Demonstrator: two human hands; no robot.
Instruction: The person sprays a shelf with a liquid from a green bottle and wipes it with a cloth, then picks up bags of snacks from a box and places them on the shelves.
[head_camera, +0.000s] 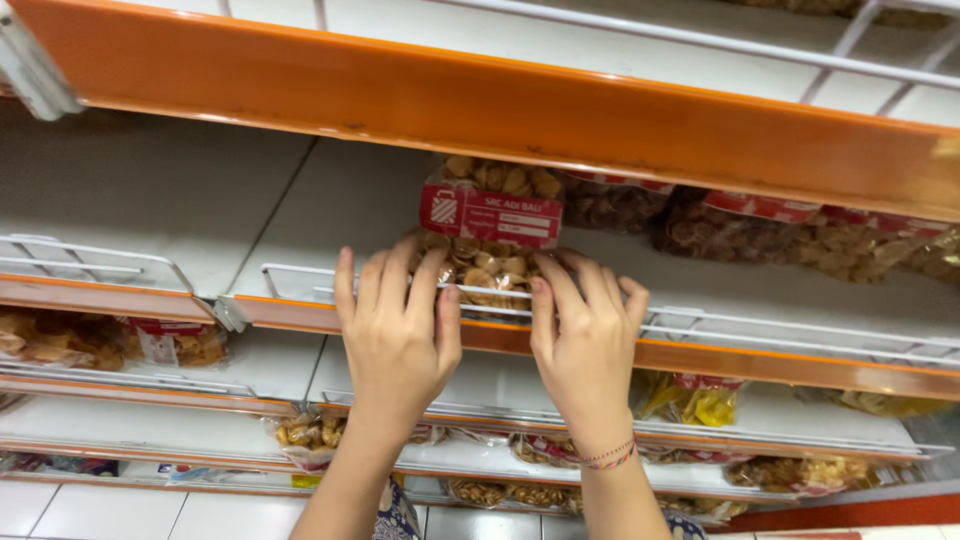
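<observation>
Both hands are raised to the front edge of the middle shelf (300, 305), palms turned away from the camera. The left hand (395, 335) has its fingers held side by side and only slightly spread; their tips lie over the white wire rail (300, 272) and touch the lower left part of the snack bag (487, 235). The right hand (585, 345), with a thread bracelet (612, 455) at the wrist, has its fingers a little fanned and curled over the same rail, touching the bag's lower right part. Neither hand is closed around the bag; whether any finger grips behind it cannot be told.

The bag stands upright just behind the rail, directly beyond the fingertips and between the two hands, near the middle of the shelf's front edge. Its long axis runs vertically, with the red-and-white label at the top. Both hands are about equally near.

Count: one clear bag of pale round crackers between the hands. To its right, further back on the same shelf, lie a row of dark snack bags (760, 235), at least three; the exact number cannot be told. The orange-edged upper shelf (480, 110) overhangs everything.
</observation>
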